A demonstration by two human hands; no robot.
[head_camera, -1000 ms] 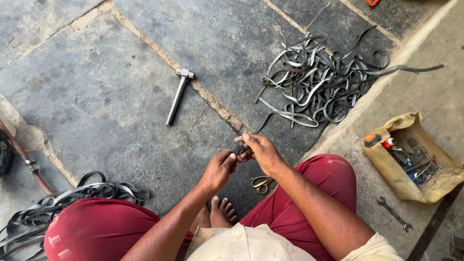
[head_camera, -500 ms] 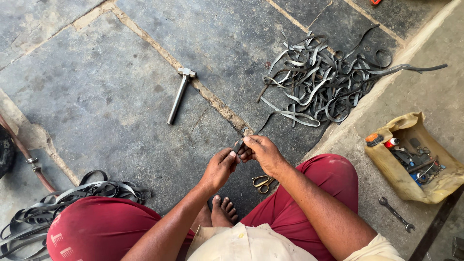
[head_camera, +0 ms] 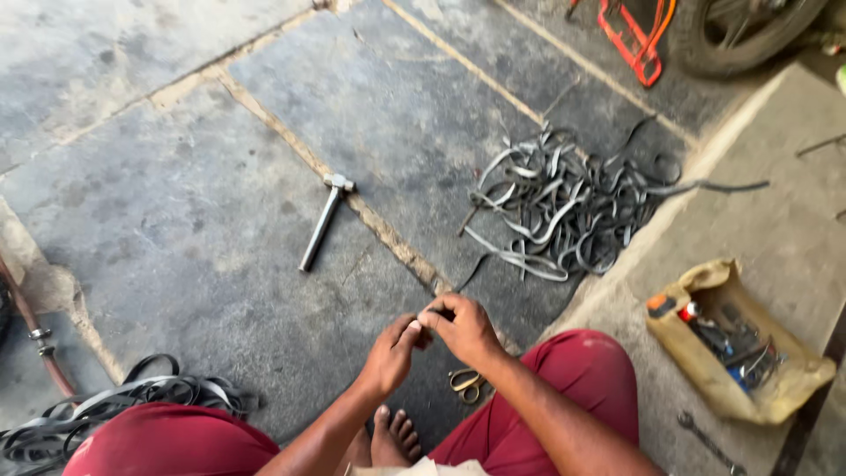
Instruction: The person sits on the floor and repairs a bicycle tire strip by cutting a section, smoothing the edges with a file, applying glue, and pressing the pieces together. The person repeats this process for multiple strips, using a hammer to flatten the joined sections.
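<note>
We see a metal hammer (head_camera: 323,220) lying on the grey stone floor (head_camera: 176,132), well apart from a yellow bag of tools (head_camera: 738,353) at the right. Small scissors (head_camera: 465,383) lie beside the red trousers (head_camera: 573,379), and a wrench (head_camera: 709,441) lies near the bag.

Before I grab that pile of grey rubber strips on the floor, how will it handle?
The strips look floppy: they curl and loop loosely. They overlap in a tangle, so lifting one would probably drag others along. Being thin and flat, they seem light and unlikely to roll.
</note>
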